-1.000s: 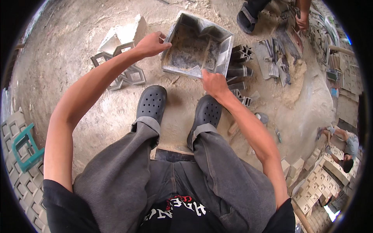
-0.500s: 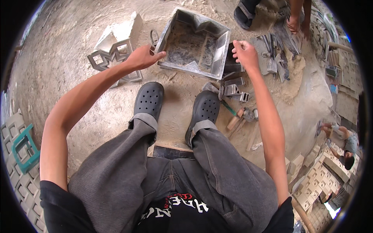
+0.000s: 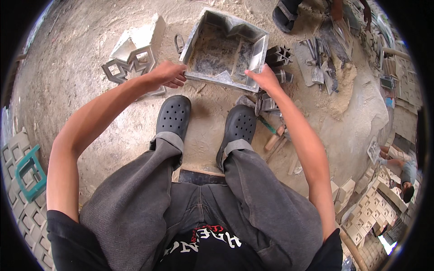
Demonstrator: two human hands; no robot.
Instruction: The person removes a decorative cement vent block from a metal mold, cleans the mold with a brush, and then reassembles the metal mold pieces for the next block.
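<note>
A square metal mould [image 3: 217,81] lies on the floor beyond my feet. Its walls are grey, with a V-shaped bend in the far side and a pointed notch piece at the near side. My left hand [image 3: 168,74] is closed at the mould's near left corner, its fingers curled against the outside. At the near right corner my right hand [image 3: 266,79] grips the wall, thumb over the inner side and the other fingers outside, partly hidden. Dark metal star-ended cores [image 3: 279,56] sit just right of the mould.
A grey star-patterned concrete block [image 3: 131,67] stands left of the mould. Metal strips [image 3: 316,54] and a sand pile [image 3: 343,90] lie at the right. A wooden-handled tool [image 3: 273,141] rests near my right shoe [image 3: 239,126]. A co-worker's foot [image 3: 285,16] is at the top.
My right hand has come down and left onto the mould's near right corner. My left hand has curled its fingers at the left corner. The co-worker's hands have moved.
</note>
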